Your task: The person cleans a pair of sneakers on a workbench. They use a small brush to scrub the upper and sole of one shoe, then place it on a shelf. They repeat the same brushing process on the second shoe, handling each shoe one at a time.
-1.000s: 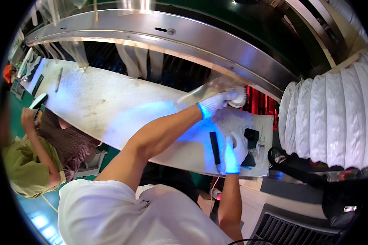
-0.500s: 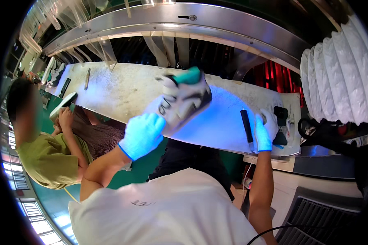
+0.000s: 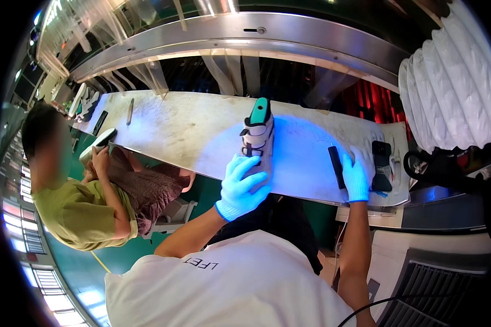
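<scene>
shoe [image 3: 258, 136] lies lengthwise, heel tab pointing away.

Left hand [image 3: 240, 188] on shoe [image 3: 258, 140], workbench [image 3: 174, 128]

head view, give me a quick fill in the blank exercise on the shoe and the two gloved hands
1. The left hand grips a shoe whose heel tab is ____ in colour.
2. Both hands wear light ____ gloves.
3. The right hand rests flat on the ____, beside a black bar-shaped tool.

Missing words: teal; blue; workbench
</scene>
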`<state>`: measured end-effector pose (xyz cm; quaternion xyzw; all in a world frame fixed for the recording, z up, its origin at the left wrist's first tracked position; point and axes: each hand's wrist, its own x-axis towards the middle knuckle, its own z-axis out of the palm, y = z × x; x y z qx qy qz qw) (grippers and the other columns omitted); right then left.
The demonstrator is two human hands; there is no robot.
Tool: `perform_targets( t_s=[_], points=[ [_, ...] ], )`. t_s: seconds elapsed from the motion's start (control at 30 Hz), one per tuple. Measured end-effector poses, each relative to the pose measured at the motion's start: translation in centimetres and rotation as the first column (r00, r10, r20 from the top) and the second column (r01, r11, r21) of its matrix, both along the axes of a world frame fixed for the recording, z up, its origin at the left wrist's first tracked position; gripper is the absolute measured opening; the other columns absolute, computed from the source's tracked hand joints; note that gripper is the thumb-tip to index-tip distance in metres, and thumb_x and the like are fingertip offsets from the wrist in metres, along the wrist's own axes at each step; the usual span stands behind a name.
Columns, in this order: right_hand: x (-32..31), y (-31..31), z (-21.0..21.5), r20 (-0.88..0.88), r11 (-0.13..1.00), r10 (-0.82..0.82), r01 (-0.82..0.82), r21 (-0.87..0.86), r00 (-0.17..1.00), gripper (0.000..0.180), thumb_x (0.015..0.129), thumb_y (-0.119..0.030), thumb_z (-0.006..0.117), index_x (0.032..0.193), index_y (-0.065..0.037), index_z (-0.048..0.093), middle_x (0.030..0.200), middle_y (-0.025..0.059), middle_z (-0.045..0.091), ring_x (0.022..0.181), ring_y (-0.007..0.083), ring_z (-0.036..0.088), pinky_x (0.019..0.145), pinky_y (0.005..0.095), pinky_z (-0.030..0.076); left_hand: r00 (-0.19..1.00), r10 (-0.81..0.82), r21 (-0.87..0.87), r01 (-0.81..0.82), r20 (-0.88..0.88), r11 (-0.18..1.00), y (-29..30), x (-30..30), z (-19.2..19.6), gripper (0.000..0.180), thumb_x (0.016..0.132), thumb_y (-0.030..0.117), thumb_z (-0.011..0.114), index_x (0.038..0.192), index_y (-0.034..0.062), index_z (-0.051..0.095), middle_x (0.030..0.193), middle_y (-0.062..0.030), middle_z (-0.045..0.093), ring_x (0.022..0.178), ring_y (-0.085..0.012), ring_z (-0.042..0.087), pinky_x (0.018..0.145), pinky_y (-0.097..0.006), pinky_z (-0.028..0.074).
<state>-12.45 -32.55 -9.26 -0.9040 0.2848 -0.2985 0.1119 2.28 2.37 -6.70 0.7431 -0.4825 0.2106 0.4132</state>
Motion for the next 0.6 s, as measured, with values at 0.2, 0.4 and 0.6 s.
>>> perform_targets(
  t_s=[0.2,0.4,0.6],
  points=[
    [-0.6,-0.1,-0.6,-0.056,0.998,-0.022,0.026,0.064,0.998,0.037,0.1,-0.032,0.079,0.126,-0.006,0.078,0.128,0.0236,0.076,0.12,0.0431,0.072,0.104,0.0508,0.058,1.0,-0.014,-0.015,0.014,0.002,1.0,-2.6,0.9,-0.2,0.049,0.068,0.021,0.1,0.112,0.0112,0.08,0.134,-0.0164,0.073,0.122,-0.0437,0.067,0.109,-0.058,0.055],
    [0.3,-0.5,-2.3,-0.016,0.999,0.005,-0.004,0.034,1.0,0.033,0.099,-0.035,0.077,0.121,-0.01,0.078,0.123,0.0184,0.077,0.117,0.0416,0.071,0.102,0.0533,0.057,0.986,-0.166,-0.077,0.162,-0.036,0.984,-4.1,2.7,9.2,0.053,0.074,0.013,0.096,0.123,0.0028,0.077,0.131,-0.0211,0.073,0.116,-0.0424,0.072,0.101,-0.049,0.06],
    [-0.3,-0.9,-2.4,0.025,0.998,0.016,-0.014,-0.055,1.0,0.027,0.1,-0.034,0.073,0.114,-0.011,0.077,0.112,0.0139,0.077,0.11,0.0406,0.07,0.098,0.0524,0.057,0.953,-0.304,-0.15,0.3,-0.002,0.942,-21.1,10.1,22.3,0.043,0.091,0.009,0.083,0.132,-0.001,0.073,0.129,-0.0206,0.076,0.12,-0.0376,0.074,0.104,-0.043,0.059]
  ],
)
